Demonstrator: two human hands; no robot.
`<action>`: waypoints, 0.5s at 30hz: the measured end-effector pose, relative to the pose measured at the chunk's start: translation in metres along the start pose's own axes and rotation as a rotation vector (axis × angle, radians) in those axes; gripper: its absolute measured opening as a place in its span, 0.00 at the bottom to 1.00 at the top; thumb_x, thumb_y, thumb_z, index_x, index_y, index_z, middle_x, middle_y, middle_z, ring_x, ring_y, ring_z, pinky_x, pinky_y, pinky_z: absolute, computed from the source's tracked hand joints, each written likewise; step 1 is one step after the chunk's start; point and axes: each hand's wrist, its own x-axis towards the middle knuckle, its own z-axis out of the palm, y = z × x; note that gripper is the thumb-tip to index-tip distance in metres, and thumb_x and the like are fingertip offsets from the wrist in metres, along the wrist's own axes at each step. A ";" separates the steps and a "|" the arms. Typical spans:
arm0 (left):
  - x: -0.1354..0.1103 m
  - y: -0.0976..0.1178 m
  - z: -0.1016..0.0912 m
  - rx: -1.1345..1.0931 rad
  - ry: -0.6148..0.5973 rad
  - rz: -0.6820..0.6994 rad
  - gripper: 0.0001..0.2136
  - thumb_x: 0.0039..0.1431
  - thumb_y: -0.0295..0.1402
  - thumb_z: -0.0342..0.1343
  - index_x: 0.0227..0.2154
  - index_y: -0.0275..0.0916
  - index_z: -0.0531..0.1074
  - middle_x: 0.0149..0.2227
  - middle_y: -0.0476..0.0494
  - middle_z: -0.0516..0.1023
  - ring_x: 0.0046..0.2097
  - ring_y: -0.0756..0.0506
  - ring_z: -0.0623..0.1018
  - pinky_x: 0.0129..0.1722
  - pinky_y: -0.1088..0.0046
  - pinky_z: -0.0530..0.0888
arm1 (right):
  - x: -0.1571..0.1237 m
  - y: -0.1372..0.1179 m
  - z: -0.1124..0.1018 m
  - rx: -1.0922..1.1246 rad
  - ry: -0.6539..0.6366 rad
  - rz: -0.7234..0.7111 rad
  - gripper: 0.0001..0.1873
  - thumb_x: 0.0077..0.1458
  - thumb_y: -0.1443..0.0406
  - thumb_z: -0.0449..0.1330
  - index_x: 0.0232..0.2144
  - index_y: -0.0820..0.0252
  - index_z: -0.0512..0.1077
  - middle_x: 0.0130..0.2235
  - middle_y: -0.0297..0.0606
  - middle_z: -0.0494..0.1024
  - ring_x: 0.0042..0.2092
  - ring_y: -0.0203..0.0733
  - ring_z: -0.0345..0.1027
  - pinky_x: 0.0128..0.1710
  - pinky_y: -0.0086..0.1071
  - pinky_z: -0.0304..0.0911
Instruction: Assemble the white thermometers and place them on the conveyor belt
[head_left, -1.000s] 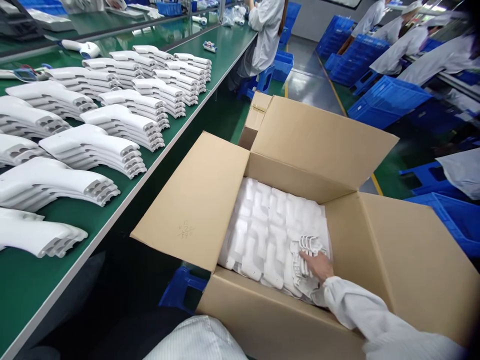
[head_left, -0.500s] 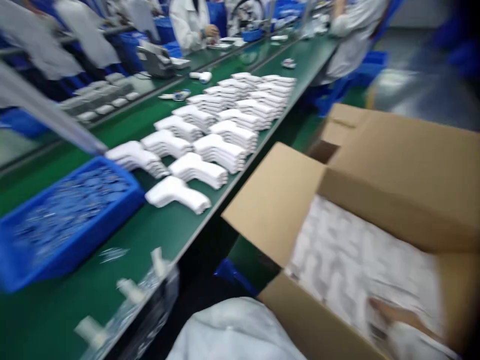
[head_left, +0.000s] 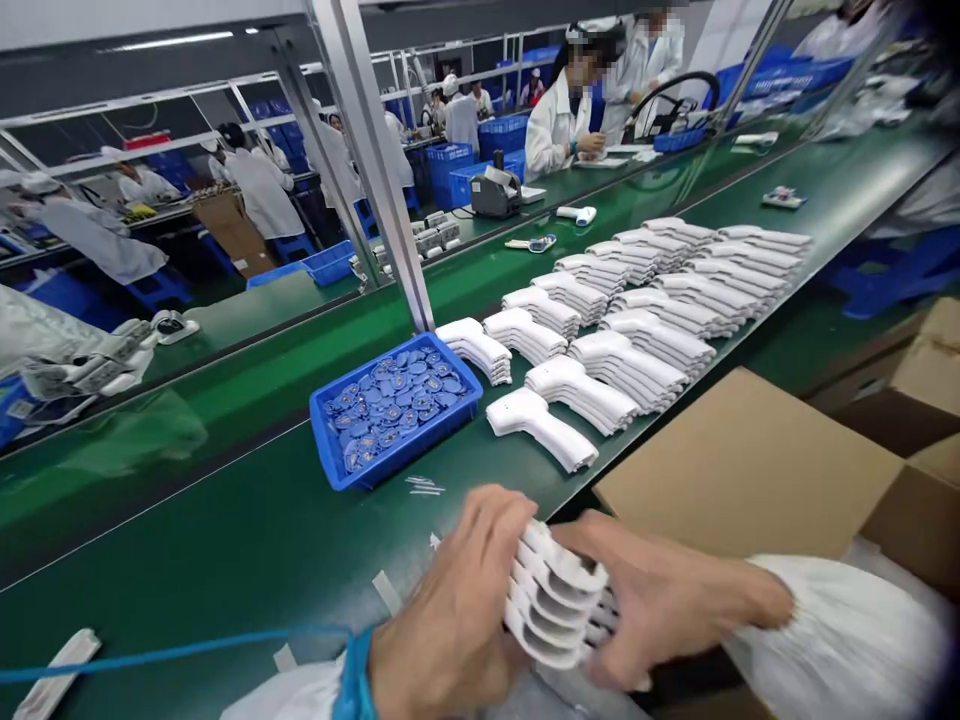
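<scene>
Between my two hands is a stack of white plastic shell halves (head_left: 553, 595), their curved open ends turned toward me. My left hand (head_left: 465, 590) is closed around the stack's left side. From the right, my right hand (head_left: 652, 590) grips the other side, its fingers partly behind the shells. A blue strap (head_left: 354, 675) circles my left wrist, with a blue cord running off left. Just beyond my hands, white gun-shaped shells (head_left: 544, 425) lie on the green bench, with nested stacks (head_left: 637, 360) of the same shells in rows behind.
A blue tray (head_left: 322, 450) of small blue parts stands left of the shells. An open cardboard box (head_left: 750, 465) sits at the bench's right edge. A metal post (head_left: 382, 180) rises behind the tray. Co-workers in white coats (head_left: 559, 125) are across the bench.
My right hand has come up out of the cardboard box and now grips a shell stack together with my left hand. The view has swung to the left and up.
</scene>
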 end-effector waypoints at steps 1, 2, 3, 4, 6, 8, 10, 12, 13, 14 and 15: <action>0.010 -0.002 -0.007 -0.037 0.016 -0.031 0.32 0.54 0.39 0.68 0.59 0.41 0.62 0.54 0.35 0.72 0.55 0.35 0.72 0.54 0.55 0.73 | 0.014 -0.019 -0.009 0.050 -0.038 0.009 0.20 0.36 0.66 0.72 0.33 0.56 0.70 0.30 0.24 0.75 0.29 0.33 0.64 0.27 0.25 0.61; 0.018 -0.005 -0.015 -0.076 0.024 -0.105 0.30 0.51 0.40 0.70 0.54 0.40 0.65 0.50 0.37 0.73 0.50 0.36 0.74 0.49 0.56 0.74 | 0.024 -0.032 -0.019 0.086 -0.079 0.022 0.22 0.36 0.65 0.73 0.35 0.56 0.70 0.31 0.25 0.76 0.31 0.34 0.66 0.29 0.25 0.63; 0.023 -0.011 -0.024 -0.125 0.015 -0.200 0.31 0.46 0.42 0.72 0.50 0.40 0.67 0.47 0.39 0.74 0.47 0.38 0.74 0.46 0.58 0.74 | 0.031 -0.039 -0.030 0.107 -0.094 0.026 0.24 0.38 0.62 0.74 0.39 0.56 0.72 0.34 0.27 0.78 0.34 0.36 0.69 0.31 0.26 0.65; 0.026 -0.017 -0.032 -0.181 -0.014 -0.302 0.32 0.42 0.44 0.74 0.48 0.40 0.68 0.46 0.41 0.74 0.45 0.38 0.74 0.44 0.60 0.74 | 0.035 -0.040 -0.041 0.103 -0.067 0.018 0.26 0.43 0.58 0.73 0.44 0.56 0.72 0.40 0.31 0.79 0.38 0.39 0.72 0.35 0.28 0.68; 0.029 -0.032 -0.042 -0.297 -0.060 -0.500 0.33 0.40 0.47 0.75 0.48 0.39 0.69 0.45 0.43 0.76 0.44 0.39 0.75 0.42 0.62 0.73 | 0.040 -0.030 -0.060 -0.008 0.168 -0.026 0.28 0.56 0.50 0.65 0.54 0.56 0.70 0.51 0.40 0.77 0.48 0.44 0.73 0.44 0.33 0.70; 0.032 -0.047 -0.042 -0.382 -0.063 -0.649 0.31 0.44 0.47 0.72 0.48 0.38 0.71 0.46 0.42 0.78 0.45 0.38 0.76 0.42 0.63 0.74 | 0.048 -0.010 -0.068 -0.307 0.526 -0.042 0.28 0.63 0.49 0.57 0.58 0.58 0.67 0.57 0.47 0.74 0.53 0.49 0.71 0.50 0.39 0.69; 0.039 -0.059 -0.037 -0.443 -0.051 -0.712 0.29 0.48 0.49 0.69 0.49 0.38 0.73 0.46 0.40 0.80 0.46 0.37 0.77 0.42 0.63 0.74 | 0.060 0.014 -0.068 -0.629 0.746 0.021 0.25 0.63 0.53 0.57 0.55 0.64 0.68 0.52 0.54 0.76 0.52 0.56 0.72 0.50 0.47 0.68; 0.049 -0.067 -0.035 -0.482 -0.065 -0.702 0.27 0.51 0.50 0.66 0.50 0.40 0.75 0.46 0.42 0.81 0.46 0.38 0.78 0.42 0.63 0.75 | 0.074 0.034 -0.063 -0.802 0.778 0.085 0.19 0.63 0.59 0.56 0.49 0.68 0.70 0.45 0.58 0.77 0.47 0.60 0.73 0.46 0.51 0.69; 0.056 -0.071 -0.035 -0.488 -0.089 -0.691 0.25 0.53 0.51 0.65 0.49 0.40 0.76 0.45 0.43 0.81 0.45 0.38 0.79 0.43 0.63 0.75 | 0.079 0.040 -0.062 -0.820 0.777 0.101 0.17 0.64 0.60 0.55 0.47 0.69 0.71 0.43 0.58 0.78 0.44 0.60 0.74 0.44 0.51 0.69; 0.062 -0.073 -0.037 -0.487 -0.121 -0.682 0.24 0.53 0.52 0.64 0.47 0.41 0.78 0.44 0.43 0.82 0.45 0.38 0.79 0.43 0.64 0.75 | 0.082 0.045 -0.061 -0.821 0.779 0.106 0.15 0.64 0.62 0.53 0.46 0.69 0.71 0.41 0.57 0.78 0.43 0.60 0.74 0.43 0.50 0.69; 0.069 -0.075 -0.039 -0.475 -0.148 -0.669 0.24 0.53 0.53 0.63 0.45 0.40 0.79 0.42 0.43 0.82 0.44 0.39 0.79 0.43 0.64 0.75 | 0.082 0.048 -0.062 -0.831 0.788 0.104 0.16 0.65 0.63 0.52 0.48 0.69 0.71 0.42 0.57 0.78 0.43 0.59 0.74 0.42 0.50 0.69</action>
